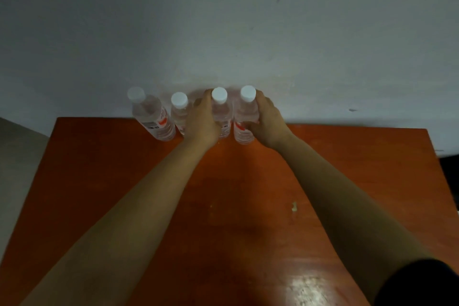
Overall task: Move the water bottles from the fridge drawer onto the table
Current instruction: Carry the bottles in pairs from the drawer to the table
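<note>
Both arms stretched fwd, forearms bare, converging toward the far side. Left hand (202, 123) has its grip wrapped round a water bottle (221, 112), fingers curled behind it. Right hand (267, 123) clasps the next bottle (244, 117) from the right side, dark sleeve at the upper arm.

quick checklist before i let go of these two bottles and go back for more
1. Left hand wrapped round the third bottle: ok.
2. Right hand wrapped round the fourth bottle: ok.
3. Both held bottles upright, white caps on: ok.
4. Their bases fully down on the table: cannot tell, the hands hide part of them.
5. Two free bottles, the far-left bottle and the second bottle, standing upright in the row by the wall: ok.
6. Bare table to the right of the row for more bottles: ok.
</note>
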A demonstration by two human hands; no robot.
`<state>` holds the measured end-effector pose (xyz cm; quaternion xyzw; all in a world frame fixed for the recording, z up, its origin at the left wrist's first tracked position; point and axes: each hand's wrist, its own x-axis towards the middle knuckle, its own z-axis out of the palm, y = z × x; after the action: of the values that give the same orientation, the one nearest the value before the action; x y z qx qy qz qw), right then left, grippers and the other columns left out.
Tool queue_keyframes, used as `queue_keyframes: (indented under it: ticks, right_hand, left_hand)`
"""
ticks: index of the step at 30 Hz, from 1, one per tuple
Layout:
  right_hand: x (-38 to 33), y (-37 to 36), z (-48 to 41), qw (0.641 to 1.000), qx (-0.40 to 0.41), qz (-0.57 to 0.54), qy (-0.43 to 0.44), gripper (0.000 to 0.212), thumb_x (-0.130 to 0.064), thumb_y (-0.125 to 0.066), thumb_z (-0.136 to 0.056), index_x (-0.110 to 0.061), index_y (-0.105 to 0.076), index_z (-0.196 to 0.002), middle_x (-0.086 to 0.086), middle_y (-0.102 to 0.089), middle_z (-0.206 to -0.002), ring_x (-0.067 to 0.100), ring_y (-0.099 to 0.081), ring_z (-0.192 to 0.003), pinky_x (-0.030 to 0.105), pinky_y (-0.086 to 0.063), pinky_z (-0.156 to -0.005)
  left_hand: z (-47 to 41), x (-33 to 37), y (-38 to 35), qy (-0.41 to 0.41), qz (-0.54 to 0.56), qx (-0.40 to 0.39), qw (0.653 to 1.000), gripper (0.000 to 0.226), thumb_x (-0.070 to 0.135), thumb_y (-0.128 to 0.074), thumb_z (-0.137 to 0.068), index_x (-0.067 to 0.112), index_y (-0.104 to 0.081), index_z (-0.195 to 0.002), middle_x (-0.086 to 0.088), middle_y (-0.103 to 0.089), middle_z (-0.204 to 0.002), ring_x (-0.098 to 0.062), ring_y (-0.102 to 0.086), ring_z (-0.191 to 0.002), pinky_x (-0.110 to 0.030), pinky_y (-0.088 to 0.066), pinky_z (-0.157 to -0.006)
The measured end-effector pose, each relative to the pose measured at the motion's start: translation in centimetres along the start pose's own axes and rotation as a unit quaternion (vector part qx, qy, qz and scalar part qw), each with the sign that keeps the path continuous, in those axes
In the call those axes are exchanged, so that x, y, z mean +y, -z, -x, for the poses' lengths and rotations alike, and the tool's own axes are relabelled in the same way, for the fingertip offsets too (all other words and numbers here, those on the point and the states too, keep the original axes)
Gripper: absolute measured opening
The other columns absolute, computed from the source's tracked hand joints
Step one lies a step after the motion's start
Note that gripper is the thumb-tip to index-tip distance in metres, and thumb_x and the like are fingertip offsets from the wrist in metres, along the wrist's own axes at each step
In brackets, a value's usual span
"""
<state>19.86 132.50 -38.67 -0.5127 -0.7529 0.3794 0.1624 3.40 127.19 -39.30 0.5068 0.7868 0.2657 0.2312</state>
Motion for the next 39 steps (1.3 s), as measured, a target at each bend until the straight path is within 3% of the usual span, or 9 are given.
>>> queue_keyframes:
  ticks: [5, 10, 12, 15, 19, 24, 30, 34, 39]
  right_hand:
    - [-0.5, -0.4, 1.0, 0.999, 0.01, -0.026, -0.017, 0.075, -0.016, -0.07, -0.09, -0.025, -0.029, -0.152, 0.013, -0.046, -0.144, 0.033, -0.047, -0.132, 0.05, -0.045, -0.106]
    - [-2.1, 2.2, 3.6, 0.999, 0.034, -0.019, -0.011, 0.093, -0.018, -0.073, -0.087, -0.026, -0.013, -0.158, 0.013, -0.041, -0.151, 0.031, -0.043, -0.136, 0.045, -0.041, -0.108]
    - [-2.9, 4.6, 5.0, 0.999, 0.039, -0.005, 0.019, 0.087, -0.026, -0.068, -0.092, -0.023, -0.013, -0.159, 0.013, -0.037, -0.154, 0.03, -0.043, -0.136, 0.041, -0.04, -0.106]
    - [-4.5, 9.2, 7.4, 0.992, 0.066, 0.056, 0.089, 0.075, -0.036, -0.058, -0.098, -0.023, -0.015, -0.158, 0.009, -0.029, -0.159, 0.027, -0.036, -0.142, 0.041, -0.037, -0.111]
    - [-6.9, 15.9, 11.5, 0.959, 0.162, 0.172, 0.159, 0.062, -0.046, -0.041, -0.103, -0.026, -0.018, -0.157, 0.009, -0.022, -0.163, 0.028, -0.028, -0.147, 0.047, -0.038, -0.112]
    - [-8.1, 23.9, 17.5, 0.898, 0.291, 0.266, 0.198, 0.063, -0.053, -0.029, -0.104, -0.023, -0.02, -0.158, 0.013, -0.017, -0.164, 0.034, -0.016, -0.151, 0.049, -0.023, -0.12]
    - [-5.8, 31.2, 25.2, 0.841, 0.383, 0.359, 0.13, 0.067, -0.06, -0.023, -0.102, -0.026, -0.01, -0.159, 0.014, 0.0, -0.166, 0.033, 0.004, -0.153, 0.052, -0.006, -0.123]
    - [-2.7, 34.4, 32.2, 0.805, 0.432, 0.406, 0.03, 0.071, -0.062, -0.023, -0.101, -0.025, -0.007, -0.159, 0.015, 0.006, -0.166, 0.034, 0.009, -0.152, 0.055, -0.005, -0.122]
    - [1.8, 34.8, 43.9, 0.758, 0.477, 0.424, -0.135, 0.075, -0.066, -0.022, -0.099, -0.026, -0.004, -0.159, 0.015, 0.01, -0.165, 0.034, 0.011, -0.152, 0.055, 0.0, -0.122]
  left_hand:
    - [0.8, 1.1, 0.9, 0.018, 0.003, 0.001, 1.0, 0.076, 0.0, -0.067, -0.087, 0.026, -0.032, -0.15, -0.005, -0.047, -0.148, -0.031, -0.048, -0.133, -0.046, -0.048, -0.103]
    - [3.8, 3.5, 4.2, -0.027, -0.054, 0.02, 0.998, 0.074, 0.008, -0.06, -0.095, 0.018, -0.021, -0.157, -0.004, -0.022, -0.164, -0.028, -0.028, -0.148, -0.045, -0.031, -0.116]
    - [5.5, 4.9, 6.1, -0.066, -0.089, 0.039, 0.993, 0.062, 0.017, -0.053, -0.101, 0.018, -0.023, -0.156, -0.006, -0.02, -0.165, -0.03, -0.035, -0.145, -0.047, -0.036, -0.113]
    - [8.0, 7.8, 9.4, -0.111, -0.166, 0.058, 0.978, 0.056, 0.034, -0.041, -0.105, 0.017, -0.025, -0.156, -0.01, -0.016, -0.165, -0.034, -0.029, -0.147, -0.051, -0.033, -0.114]
    - [11.5, 13.3, 13.2, -0.167, -0.255, 0.148, 0.941, 0.06, 0.046, -0.03, -0.104, 0.013, -0.03, -0.154, -0.019, -0.02, -0.163, -0.041, -0.029, -0.145, -0.057, -0.031, -0.112]
    - [16.0, 21.6, 15.3, -0.232, -0.277, 0.247, 0.899, 0.068, 0.054, -0.021, -0.1, 0.016, -0.025, -0.156, -0.02, -0.013, -0.164, -0.039, -0.017, -0.15, -0.059, -0.021, -0.118]
    - [19.5, 28.6, 13.2, -0.314, -0.245, 0.268, 0.877, 0.069, 0.057, -0.02, -0.1, 0.022, -0.012, -0.159, -0.018, 0.001, -0.166, -0.036, 0.001, -0.153, -0.061, -0.01, -0.12]
    - [20.9, 32.4, 9.7, -0.363, -0.237, 0.245, 0.867, 0.075, 0.067, -0.011, -0.098, 0.025, -0.004, -0.16, -0.016, 0.012, -0.165, -0.035, 0.013, -0.152, -0.065, -0.005, -0.118]
    - [25.2, 37.1, 2.9, -0.477, -0.167, 0.181, 0.844, 0.079, 0.071, -0.012, -0.095, 0.027, -0.001, -0.159, -0.014, 0.014, -0.165, -0.035, 0.013, -0.152, -0.066, -0.003, -0.118]
